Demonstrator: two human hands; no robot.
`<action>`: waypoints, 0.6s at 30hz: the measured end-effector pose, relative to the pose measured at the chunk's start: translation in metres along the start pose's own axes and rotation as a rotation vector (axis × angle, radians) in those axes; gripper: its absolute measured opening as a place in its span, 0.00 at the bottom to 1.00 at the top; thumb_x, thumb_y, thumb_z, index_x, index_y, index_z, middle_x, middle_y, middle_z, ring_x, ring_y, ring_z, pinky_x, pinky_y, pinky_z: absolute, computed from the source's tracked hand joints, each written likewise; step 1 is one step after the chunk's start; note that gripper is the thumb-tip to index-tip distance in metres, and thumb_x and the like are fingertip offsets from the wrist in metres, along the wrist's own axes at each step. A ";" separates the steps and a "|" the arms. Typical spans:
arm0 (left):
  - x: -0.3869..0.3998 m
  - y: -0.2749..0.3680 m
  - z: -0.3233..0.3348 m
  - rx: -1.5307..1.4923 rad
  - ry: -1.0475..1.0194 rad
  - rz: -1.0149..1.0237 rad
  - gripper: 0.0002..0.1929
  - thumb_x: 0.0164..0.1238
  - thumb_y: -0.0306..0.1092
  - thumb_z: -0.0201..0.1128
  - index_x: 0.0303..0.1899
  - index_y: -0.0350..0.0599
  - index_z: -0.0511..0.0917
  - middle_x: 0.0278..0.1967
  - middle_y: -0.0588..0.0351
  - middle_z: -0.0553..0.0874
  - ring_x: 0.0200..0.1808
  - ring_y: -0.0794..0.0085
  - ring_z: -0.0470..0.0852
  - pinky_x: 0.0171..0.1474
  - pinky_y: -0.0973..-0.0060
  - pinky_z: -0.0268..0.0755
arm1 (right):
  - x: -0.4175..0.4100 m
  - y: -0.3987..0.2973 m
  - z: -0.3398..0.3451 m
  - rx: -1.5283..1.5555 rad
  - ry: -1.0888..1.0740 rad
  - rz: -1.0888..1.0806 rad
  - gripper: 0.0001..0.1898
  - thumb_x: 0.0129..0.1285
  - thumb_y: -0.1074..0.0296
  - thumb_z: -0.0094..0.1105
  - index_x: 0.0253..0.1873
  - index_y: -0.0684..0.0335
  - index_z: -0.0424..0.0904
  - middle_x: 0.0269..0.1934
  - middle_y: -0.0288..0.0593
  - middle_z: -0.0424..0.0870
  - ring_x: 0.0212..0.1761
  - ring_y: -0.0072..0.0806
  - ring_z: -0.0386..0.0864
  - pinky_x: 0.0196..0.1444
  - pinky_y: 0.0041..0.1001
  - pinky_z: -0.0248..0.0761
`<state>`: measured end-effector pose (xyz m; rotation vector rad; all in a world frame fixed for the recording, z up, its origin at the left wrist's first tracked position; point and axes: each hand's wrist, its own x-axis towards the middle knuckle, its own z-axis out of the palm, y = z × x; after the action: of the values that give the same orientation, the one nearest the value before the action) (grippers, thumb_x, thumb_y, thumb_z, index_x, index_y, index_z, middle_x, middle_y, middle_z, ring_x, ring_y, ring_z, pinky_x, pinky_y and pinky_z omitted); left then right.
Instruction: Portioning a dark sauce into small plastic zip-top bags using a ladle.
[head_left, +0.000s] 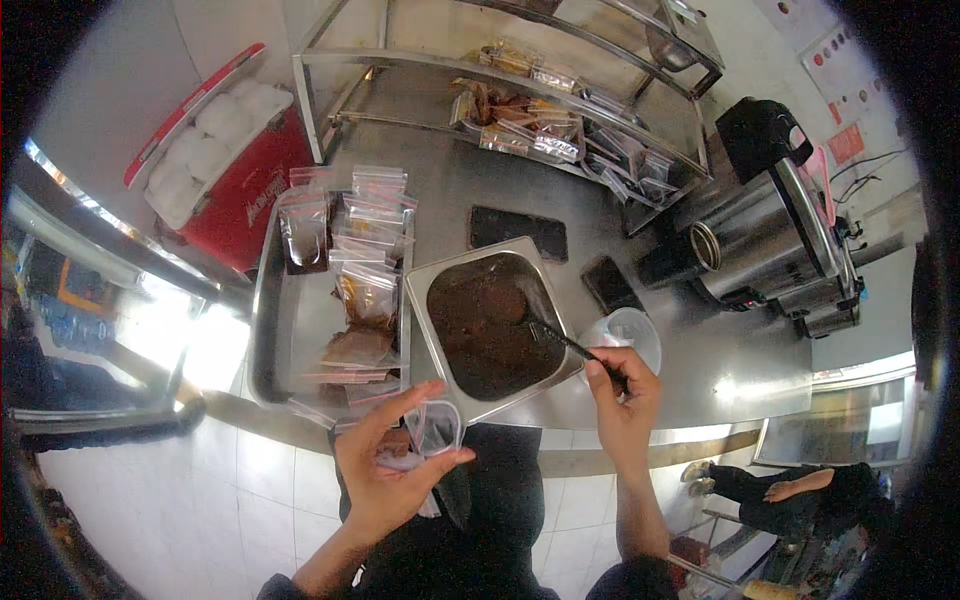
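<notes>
My left hand holds a small clear plastic zip bag, its mouth spread open between thumb and fingers. In my right hand is the black handle of a spoon or ladle, its far end in dark brown sauce or paste. That fills much of a square stainless steel pan in front of me. Left of the pan, a steel tray holds several zip bags, some with brown contents. A translucent plastic tub stands just behind my right hand.
Two dark phones lie behind the pan. A red cooler stands back left. Packed bags sit under a steel shelf rack. Steel cookers are at right. A person in dark clothes is at lower right.
</notes>
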<state>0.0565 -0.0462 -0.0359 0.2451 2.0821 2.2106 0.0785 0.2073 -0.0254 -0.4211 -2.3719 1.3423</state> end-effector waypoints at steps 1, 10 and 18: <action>0.006 0.001 0.004 -0.016 0.038 0.036 0.35 0.45 0.29 0.82 0.59 0.42 0.78 0.55 0.48 0.85 0.51 0.73 0.85 0.45 0.78 0.81 | -0.002 -0.001 -0.004 -0.045 -0.006 0.005 0.06 0.64 0.70 0.65 0.44 0.62 0.84 0.29 0.31 0.81 0.28 0.15 0.69 0.31 0.19 0.59; 0.035 0.015 0.023 0.123 0.026 0.108 0.35 0.42 0.27 0.82 0.58 0.39 0.79 0.55 0.47 0.84 0.56 0.67 0.83 0.53 0.74 0.79 | -0.007 -0.025 -0.033 -0.136 -0.007 0.003 0.05 0.64 0.71 0.64 0.43 0.62 0.84 0.28 0.30 0.78 0.28 0.14 0.67 0.31 0.18 0.57; 0.047 0.011 0.036 0.045 0.056 0.277 0.32 0.47 0.25 0.80 0.59 0.38 0.79 0.56 0.47 0.84 0.55 0.70 0.84 0.54 0.73 0.79 | 0.000 -0.072 -0.066 -0.074 0.055 -0.100 0.06 0.62 0.72 0.65 0.42 0.65 0.83 0.29 0.31 0.76 0.28 0.14 0.65 0.29 0.17 0.55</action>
<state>0.0177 -0.0031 -0.0203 0.5107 2.2500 2.3451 0.1038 0.2207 0.0675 -0.3502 -2.3693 1.1870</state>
